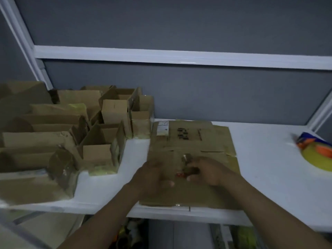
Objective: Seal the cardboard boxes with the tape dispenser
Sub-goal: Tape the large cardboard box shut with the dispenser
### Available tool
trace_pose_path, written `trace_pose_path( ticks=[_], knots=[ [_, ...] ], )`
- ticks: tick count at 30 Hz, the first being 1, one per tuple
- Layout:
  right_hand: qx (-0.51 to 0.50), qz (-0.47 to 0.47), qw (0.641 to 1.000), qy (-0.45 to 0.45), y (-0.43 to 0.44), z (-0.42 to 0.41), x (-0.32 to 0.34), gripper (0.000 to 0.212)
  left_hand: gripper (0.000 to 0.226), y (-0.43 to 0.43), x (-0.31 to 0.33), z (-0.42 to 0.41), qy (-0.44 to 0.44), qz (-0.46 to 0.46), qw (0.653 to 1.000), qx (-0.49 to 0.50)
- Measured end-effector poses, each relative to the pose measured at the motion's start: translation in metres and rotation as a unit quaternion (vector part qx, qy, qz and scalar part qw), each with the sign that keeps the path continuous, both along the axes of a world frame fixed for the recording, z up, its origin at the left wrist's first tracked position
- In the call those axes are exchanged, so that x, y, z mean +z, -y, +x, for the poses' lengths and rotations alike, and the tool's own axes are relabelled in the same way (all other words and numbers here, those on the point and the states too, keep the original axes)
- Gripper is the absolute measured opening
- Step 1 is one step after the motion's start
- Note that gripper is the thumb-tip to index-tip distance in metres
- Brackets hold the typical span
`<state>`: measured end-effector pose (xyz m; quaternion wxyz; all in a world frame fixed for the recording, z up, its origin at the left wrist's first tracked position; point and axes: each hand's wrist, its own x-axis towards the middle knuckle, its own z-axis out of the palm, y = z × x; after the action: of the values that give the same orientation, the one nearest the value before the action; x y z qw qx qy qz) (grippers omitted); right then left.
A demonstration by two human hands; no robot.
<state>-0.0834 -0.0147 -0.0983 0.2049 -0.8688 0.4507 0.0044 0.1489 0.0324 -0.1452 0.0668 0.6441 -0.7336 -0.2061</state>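
Near the front edge of the counter (260, 159), over a flattened cardboard sheet (195, 141), the right hand (210, 172) has its fingers curled round the tape dispenser (189, 169). The left hand (154, 174) is just beside it, too blurred to tell its grip. The open cardboard boxes (100, 141) crowd the counter's left end, flaps up. Likely trouble: loose tape sticking to skin or to itself, or a hard pull dragging the unweighted sheet off the front edge.
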Motion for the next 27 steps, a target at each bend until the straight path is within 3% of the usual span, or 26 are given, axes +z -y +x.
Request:
trace_pose_path(
  ticks=[1, 3, 6, 10, 12, 15, 19, 23, 25, 27],
  knots=[
    [-0.010, -0.002, 1.000, -0.008, -0.010, -0.009, -0.007, 0.042, 0.105, -0.007, -0.005, -0.005, 0.010, 0.025, 1.000, -0.003],
    [-0.035, -0.025, 0.996, -0.073, -0.023, -0.027, -0.025, 0.063, 0.103, -0.018, -0.009, -0.016, -0.028, 0.060, 0.997, 0.030],
    [-0.113, 0.032, 0.986, -0.117, -0.031, -0.051, -0.046, 0.086, 0.093, -0.019, -0.008, -0.023, -0.115, 0.014, 0.979, 0.166],
    [-0.114, 0.030, 0.989, -0.091, -0.039, -0.067, -0.060, 0.109, 0.049, -0.015, -0.007, -0.024, -0.129, -0.033, 0.944, 0.301],
    [-0.115, 0.011, 0.991, -0.065, -0.043, -0.075, -0.065, 0.122, 0.043, -0.019, -0.002, -0.024, -0.152, -0.039, 0.934, 0.321],
    [-0.132, 0.001, 0.990, -0.044, -0.045, -0.091, -0.069, 0.128, 0.048, -0.018, 0.005, -0.021, -0.235, -0.024, 0.914, 0.330],
    [-0.206, 0.008, 0.979, 0.005, -0.050, -0.109, -0.076, 0.140, 0.037, -0.022, 0.013, -0.027, -0.423, 0.026, 0.828, 0.366],
    [-0.233, 0.009, 0.971, 0.047, -0.057, -0.118, -0.082, 0.139, 0.027, -0.033, 0.011, -0.041, -0.430, 0.040, 0.828, 0.359],
    [-0.230, 0.007, 0.972, 0.052, -0.058, -0.121, -0.083, 0.136, 0.033, -0.035, 0.009, -0.044, -0.415, 0.011, 0.831, 0.371],
    [-0.222, 0.008, 0.974, 0.049, -0.060, -0.123, -0.081, 0.118, 0.046, -0.038, 0.009, -0.043, -0.404, -0.014, 0.828, 0.390]
  ],
)
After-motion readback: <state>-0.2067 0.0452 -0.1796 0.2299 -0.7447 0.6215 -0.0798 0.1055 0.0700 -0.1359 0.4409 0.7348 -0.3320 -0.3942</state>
